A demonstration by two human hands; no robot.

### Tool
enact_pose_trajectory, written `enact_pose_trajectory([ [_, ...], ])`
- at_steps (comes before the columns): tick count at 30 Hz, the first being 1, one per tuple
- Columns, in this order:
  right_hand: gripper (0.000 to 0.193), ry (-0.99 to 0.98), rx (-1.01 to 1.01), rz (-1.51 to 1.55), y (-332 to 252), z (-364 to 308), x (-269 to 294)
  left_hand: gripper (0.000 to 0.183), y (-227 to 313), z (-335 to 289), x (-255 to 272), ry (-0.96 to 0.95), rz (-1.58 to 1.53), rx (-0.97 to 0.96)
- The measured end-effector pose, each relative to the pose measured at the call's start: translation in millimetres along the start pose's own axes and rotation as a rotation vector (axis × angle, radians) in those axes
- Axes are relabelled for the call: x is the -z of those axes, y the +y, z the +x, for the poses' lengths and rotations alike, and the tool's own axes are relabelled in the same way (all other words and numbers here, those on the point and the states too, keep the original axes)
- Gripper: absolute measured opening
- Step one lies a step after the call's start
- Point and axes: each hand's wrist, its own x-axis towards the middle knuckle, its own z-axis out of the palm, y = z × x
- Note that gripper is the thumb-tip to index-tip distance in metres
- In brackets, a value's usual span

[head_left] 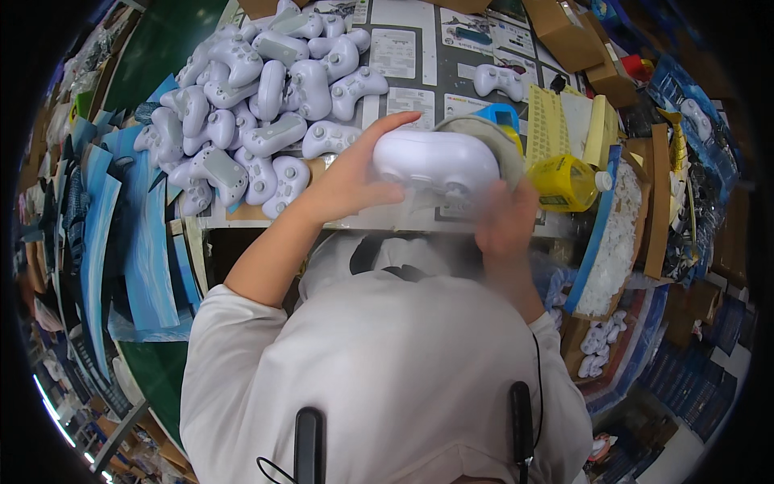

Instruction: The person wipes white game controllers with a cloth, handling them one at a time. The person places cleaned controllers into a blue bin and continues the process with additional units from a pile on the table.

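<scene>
gripping a white controller, the left hand shows clearly; the right hand blurs, its grip unreadable, cloth half hidden.

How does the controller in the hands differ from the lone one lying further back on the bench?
The held controller is gripped by the left hand, with the blurred right hand at its right end; the lone controller lies untouched on the printed sheets. The held one looks much larger, being nearer the camera, and is partly blurred. Both are white, with the same two-grip shape.
</scene>
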Motion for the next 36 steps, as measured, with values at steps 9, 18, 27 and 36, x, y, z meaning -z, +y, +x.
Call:
enact_pose_trajectory([
  [9,0.024,0.264,0.1,-0.367,12.2,3.0,1.8,0.084,-7.7,-7.8,-17.8,-0.01,-0.199,0.01],
  [18,0.015,-0.015,0.496,-1.171,21.4,1.1,1.8,0.049,-18.5,0.7,-39.6,0.245,-0.683,0.174],
  [27,0.021,0.152,-0.107,-0.649,1.2,-11.4,48.9,0.05,-103.8,142.9,3.3,0.7,0.083,0.252],
  [36,0.026,0.327,-0.162,-0.387,-4.4,-32.2,91.6,0.039,-112.2,176.4,-6.3,0.195,1.031,0.355],
])
